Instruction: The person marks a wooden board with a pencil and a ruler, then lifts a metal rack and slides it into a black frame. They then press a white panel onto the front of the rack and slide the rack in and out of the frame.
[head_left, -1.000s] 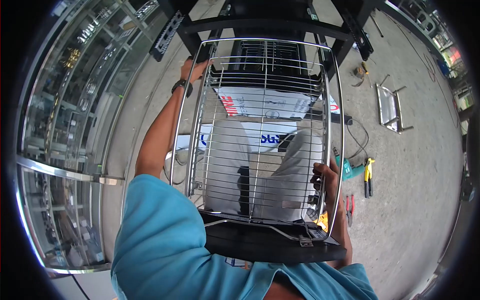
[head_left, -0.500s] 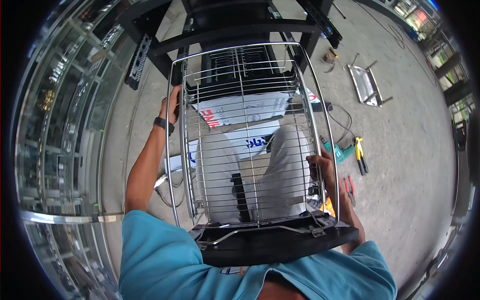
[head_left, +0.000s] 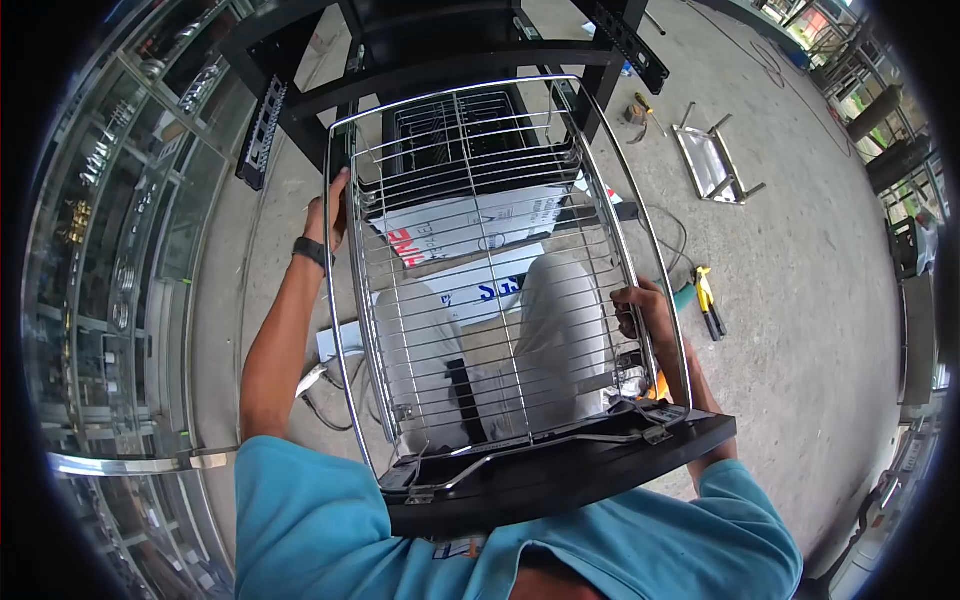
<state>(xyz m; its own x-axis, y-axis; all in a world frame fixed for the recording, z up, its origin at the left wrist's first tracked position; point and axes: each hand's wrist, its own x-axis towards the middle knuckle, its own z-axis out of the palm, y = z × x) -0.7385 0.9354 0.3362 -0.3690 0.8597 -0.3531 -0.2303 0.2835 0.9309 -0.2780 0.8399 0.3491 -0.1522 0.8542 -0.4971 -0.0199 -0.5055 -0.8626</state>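
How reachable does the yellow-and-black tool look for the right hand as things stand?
Probably not now: the right hand grips the wire rack, whose outer rail runs between it and the tool.

Wire rack (head_left: 493,270) | shiny metal, open grid | black panel (head_left: 570,474) at near end | over lap (head_left: 560,350)

Shiny, smooth metal wire basket (head_left: 505,338) with a dark, satin-smooth front panel (head_left: 570,476).
Around it: rough matt concrete floor (head_left: 800,330), soft grey cloth trousers (head_left: 565,300), glossy glass cabinet (head_left: 130,290).
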